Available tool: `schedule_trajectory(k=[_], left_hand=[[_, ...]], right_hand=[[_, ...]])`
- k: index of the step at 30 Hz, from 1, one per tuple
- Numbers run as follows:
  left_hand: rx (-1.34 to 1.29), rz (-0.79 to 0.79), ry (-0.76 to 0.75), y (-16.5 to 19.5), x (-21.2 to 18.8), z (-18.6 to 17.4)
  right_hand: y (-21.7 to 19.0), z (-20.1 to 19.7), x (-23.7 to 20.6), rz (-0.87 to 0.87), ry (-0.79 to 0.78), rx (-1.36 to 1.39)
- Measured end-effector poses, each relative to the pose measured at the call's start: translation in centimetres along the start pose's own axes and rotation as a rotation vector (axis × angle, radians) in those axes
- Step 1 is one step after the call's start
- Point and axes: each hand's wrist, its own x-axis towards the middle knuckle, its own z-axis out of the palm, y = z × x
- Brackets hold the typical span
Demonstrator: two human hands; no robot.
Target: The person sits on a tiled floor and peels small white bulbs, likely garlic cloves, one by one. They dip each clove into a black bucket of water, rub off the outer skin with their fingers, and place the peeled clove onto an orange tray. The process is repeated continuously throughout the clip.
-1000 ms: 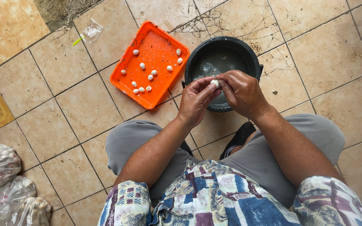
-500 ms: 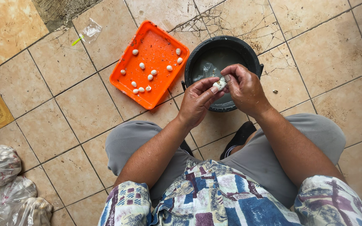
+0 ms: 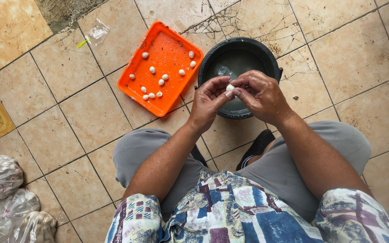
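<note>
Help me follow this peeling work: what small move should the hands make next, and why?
Probably carry the small white piece, pinched between left hand and right hand over the black bucket, to the orange tray, where similar white pieces already lie.

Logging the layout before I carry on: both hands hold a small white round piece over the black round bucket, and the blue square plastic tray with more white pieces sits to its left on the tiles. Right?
Not quite: the square plastic tray is orange, not blue, as the head view shows. The rest holds: both hands, left hand and right hand, hold the small white round piece over the black round bucket.
</note>
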Motion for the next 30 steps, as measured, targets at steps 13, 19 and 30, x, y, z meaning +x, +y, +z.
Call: schedule_trajectory(k=[13, 19, 30], left_hand=[[0.080, 0.038, -0.065, -0.1, -0.1, 0.4], [0.058, -0.046, 0.008, -0.5, 0.0, 0.1], [-0.475, -0.142, 0.076, -0.3, 0.5, -0.6]], right_hand=[[0.8, 0.8, -0.1, 0.169, 0.124, 0.039], [1.0, 1.6, -0.5, -0.210, 0.157, -0.252], [2.9, 2.2, -0.1, 0.293, 0.222, 0.455]])
